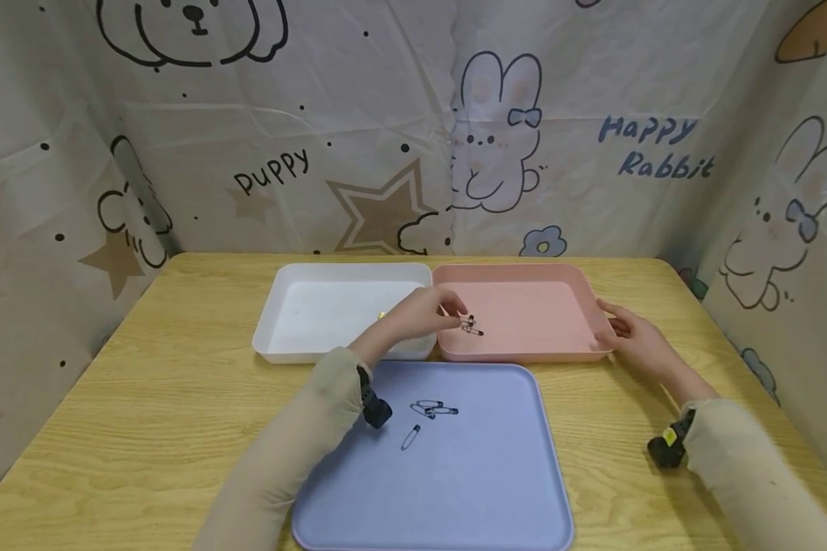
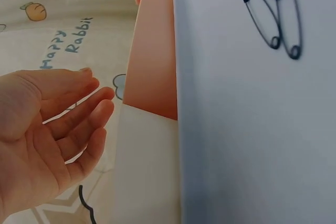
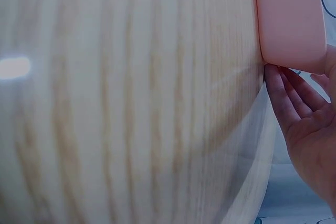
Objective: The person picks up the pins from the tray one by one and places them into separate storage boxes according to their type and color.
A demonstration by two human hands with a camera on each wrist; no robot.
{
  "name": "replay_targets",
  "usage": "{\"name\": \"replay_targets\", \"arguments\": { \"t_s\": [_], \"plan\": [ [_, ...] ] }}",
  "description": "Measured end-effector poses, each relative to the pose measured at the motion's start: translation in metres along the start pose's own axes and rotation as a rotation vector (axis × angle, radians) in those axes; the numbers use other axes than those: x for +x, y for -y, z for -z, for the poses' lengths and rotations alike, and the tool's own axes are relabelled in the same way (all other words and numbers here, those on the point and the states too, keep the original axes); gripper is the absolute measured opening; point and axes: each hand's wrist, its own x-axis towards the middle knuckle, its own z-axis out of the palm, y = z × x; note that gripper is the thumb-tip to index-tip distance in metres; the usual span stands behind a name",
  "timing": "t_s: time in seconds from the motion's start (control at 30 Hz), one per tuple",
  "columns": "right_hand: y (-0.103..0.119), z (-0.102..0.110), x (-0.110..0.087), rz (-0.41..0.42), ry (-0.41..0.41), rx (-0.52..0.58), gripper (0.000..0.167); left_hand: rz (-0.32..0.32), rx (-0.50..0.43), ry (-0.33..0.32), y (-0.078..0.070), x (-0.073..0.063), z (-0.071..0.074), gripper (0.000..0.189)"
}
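My left hand hangs over the left end of the pink tray, its fingertips right by a few black safety pins. In the left wrist view its fingers are loosely bent and no pin shows between them. My right hand holds the pink tray's right end, fingers against the outer wall and thumb at the rim. Several more black safety pins lie on the blue tray, one of them apart from the cluster.
A white tray stands left of the pink one, with a small gold item partly hidden behind my left arm. The blue tray lies in front of both on the wooden table. A printed curtain surrounds the back and sides.
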Motion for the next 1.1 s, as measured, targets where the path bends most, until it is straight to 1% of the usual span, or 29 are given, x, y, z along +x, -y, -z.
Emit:
{"name": "replay_targets", "arguments": {
  "t_s": [0.13,0.23,0.43,0.5,0.63,0.73,0.87,0.97,1.1],
  "plan": [
    [-0.001,0.0,-0.002,0.005,-0.003,0.001,0.071,-0.025,0.004,0.025,-0.002,-0.009,-0.001,0.024],
    [-0.002,0.002,-0.002,0.018,-0.011,0.006,0.07,-0.026,-0.004,0.044,-0.004,-0.014,-0.003,0.024],
    [-0.001,0.0,-0.002,0.024,-0.009,0.025,0.072,-0.041,-0.003,0.048,-0.005,-0.026,-0.007,0.023],
    [-0.001,0.0,-0.002,0.034,-0.008,0.024,0.071,-0.063,0.001,0.055,-0.005,-0.03,-0.008,0.023],
    [-0.001,0.001,-0.003,0.047,-0.015,0.022,0.07,-0.13,0.032,0.056,-0.005,-0.039,-0.008,0.019],
    [0.0,0.002,-0.002,0.05,-0.018,0.025,0.069,-0.154,0.041,0.063,-0.003,-0.045,-0.008,0.012],
    [0.001,0.002,-0.002,0.04,-0.009,0.024,0.071,-0.138,0.032,0.121,-0.004,-0.054,-0.009,0.003],
    [0.001,0.001,-0.002,0.026,-0.007,0.015,0.071,-0.147,0.032,0.173,-0.004,-0.058,-0.011,0.002],
    [0.002,0.0,-0.002,0.011,-0.005,0.013,0.071,-0.164,0.035,0.226,-0.004,-0.061,-0.013,0.005]
  ]
}}
